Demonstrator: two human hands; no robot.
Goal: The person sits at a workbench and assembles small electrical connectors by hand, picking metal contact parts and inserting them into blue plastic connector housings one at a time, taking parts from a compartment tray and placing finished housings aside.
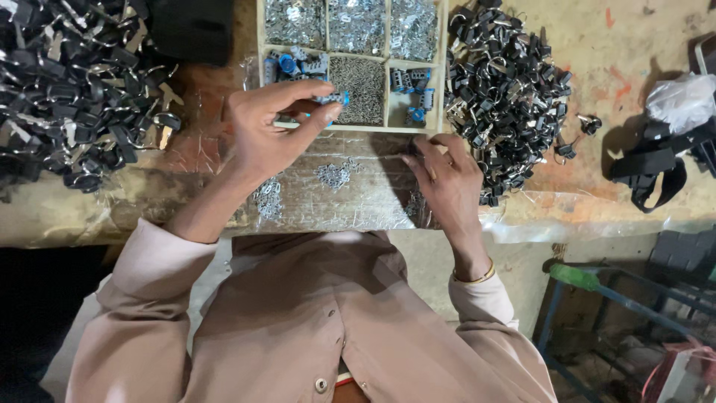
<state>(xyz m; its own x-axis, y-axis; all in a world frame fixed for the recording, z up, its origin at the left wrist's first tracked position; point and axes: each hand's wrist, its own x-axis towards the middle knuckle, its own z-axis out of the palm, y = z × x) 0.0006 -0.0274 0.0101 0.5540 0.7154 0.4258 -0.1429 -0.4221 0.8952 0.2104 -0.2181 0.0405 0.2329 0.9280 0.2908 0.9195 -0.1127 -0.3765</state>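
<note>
1. Left hand (265, 134) pinches small grey-blue part (332, 98) betw. thumb & fingers, just above front edge of wooden tray (350, 129).
2. Right hand (447, 183) holds nothing, fingers bent, tips on plastic sheet (358, 198) covering desk (634, 45).
3. Small metal bits (333, 175) lie betw. hands.
4. Black part piles (503, 89) on both sides of tray.

Packaging only: a clear plastic sheet (358, 195) lies flat over the bench's front edge, wrinkled, shiny, w/ small metal bits on it; it runs on to the right as a loose see-through fold hanging over the edge. At far right, a crumpled whitish plastic bag (680, 101) sits on the bench, near black straps. At lower right, by the floor, a pale box-like thing w/ red strings, too cut off to tell. No labels, signs or screens seen.
</note>
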